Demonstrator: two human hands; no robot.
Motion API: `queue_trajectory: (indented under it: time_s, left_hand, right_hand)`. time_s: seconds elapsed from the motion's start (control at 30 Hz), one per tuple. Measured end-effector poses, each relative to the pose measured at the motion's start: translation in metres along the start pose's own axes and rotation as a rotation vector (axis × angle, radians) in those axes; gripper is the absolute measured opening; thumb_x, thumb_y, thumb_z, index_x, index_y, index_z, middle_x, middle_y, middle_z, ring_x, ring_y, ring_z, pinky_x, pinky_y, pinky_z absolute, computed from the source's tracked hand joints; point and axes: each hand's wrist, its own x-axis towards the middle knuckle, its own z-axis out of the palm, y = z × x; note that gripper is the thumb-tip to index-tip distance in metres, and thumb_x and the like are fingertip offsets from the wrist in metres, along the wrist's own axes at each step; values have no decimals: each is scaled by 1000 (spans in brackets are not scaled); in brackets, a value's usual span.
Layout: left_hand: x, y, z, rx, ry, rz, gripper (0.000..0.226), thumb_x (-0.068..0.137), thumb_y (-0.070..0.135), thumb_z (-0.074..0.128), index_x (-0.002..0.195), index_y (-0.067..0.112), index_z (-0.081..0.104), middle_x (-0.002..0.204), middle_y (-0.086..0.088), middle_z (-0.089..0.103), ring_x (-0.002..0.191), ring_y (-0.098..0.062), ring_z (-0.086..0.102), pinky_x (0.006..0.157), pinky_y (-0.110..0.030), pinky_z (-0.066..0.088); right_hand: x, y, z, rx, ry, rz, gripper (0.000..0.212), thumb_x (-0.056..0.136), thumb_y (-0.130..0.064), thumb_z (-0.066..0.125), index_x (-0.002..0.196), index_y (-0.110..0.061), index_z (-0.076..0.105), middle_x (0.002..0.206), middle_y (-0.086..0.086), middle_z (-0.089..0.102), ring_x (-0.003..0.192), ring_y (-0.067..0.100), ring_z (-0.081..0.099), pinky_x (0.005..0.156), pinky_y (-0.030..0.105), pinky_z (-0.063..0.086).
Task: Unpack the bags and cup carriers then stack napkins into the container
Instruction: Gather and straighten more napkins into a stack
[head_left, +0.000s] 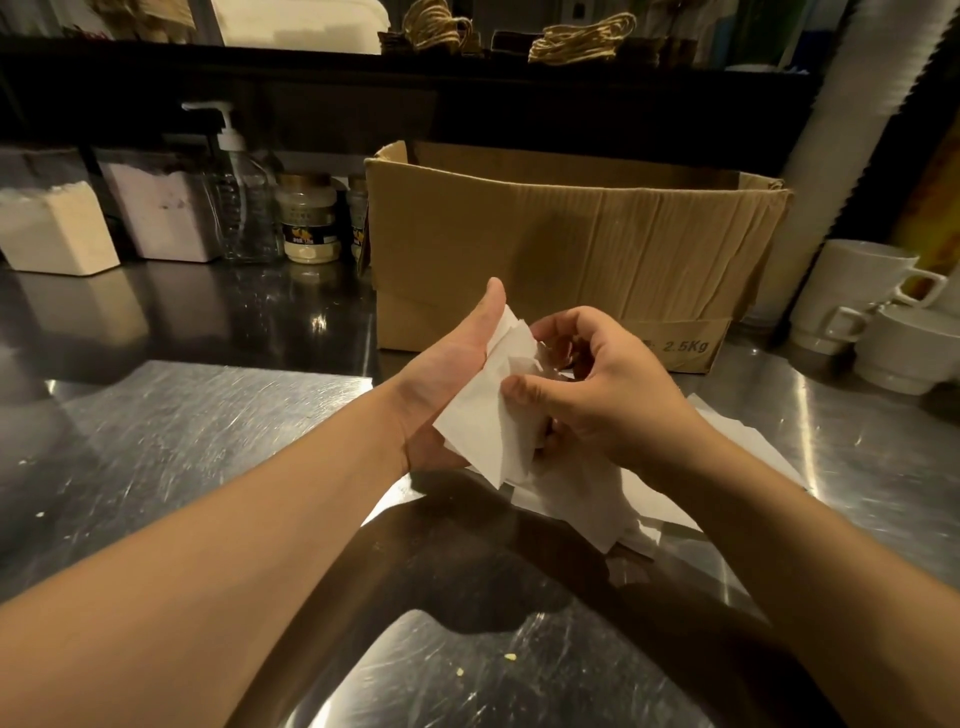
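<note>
A small stack of white napkins is held upright between both hands above the steel counter. My left hand supports the stack from the left, palm against it and thumb pointing up. My right hand grips the stack's right side, thumb pressed on the front napkin and fingers curled behind. More loose white napkins lie in a pile on the counter under my right wrist. An open brown cardboard box marked 2.5Kg stands just behind the hands.
White mugs are stacked at the right edge. Powder tubs, a clear pump bottle and jars line the back left. Paper bags with twine handles sit on the dark shelf above. The steel counter spreads left.
</note>
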Motion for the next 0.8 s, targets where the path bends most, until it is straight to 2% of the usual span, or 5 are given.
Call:
queue_trajectory:
  time_s: [0.07,0.17,0.33,0.53,0.8]
  left_hand:
    - [0,1,0,-9,-5,1,63,93,76,17,119,32,52,117,-4,69,114,-28,67,94,-36,56]
    - [1,2,-1,32,-11,12,61,94,73,15,120,32,50,117,-2,67,108,-24,67,88,-31,59]
    - [2,2,-3,34,0,8,65,89,75,23,126,30,50,123,-6,64,119,-28,63,103,-40,51]
    - [0,-2,-3,-36,31,-14,59,93,75,26,120,32,56,105,-3,73,102,-25,69,93,-37,56]
    - [-3,-5,-1,-93,22,0,68,96,76,16,114,30,62,91,-1,78,87,-21,75,78,-36,61]
  right_hand:
    - [0,0,1,-27,-3,-22,38,82,-33,82,110,-32,55,102,-14,59,89,8,61,58,11,52]
    - [-1,-1,2,26,-30,-2,34,84,-31,81,107,-31,56,98,-13,62,85,9,63,58,13,54]
    - [0,0,0,94,-37,32,21,85,-26,79,97,-21,63,101,-2,66,83,14,68,61,23,59]
    - [0,0,-4,148,-23,-9,7,93,-20,69,96,-24,65,100,-3,70,94,18,71,72,36,65]
    - [2,-1,-12,193,65,-33,17,93,-15,68,104,-27,71,107,-9,71,99,11,68,70,27,63]
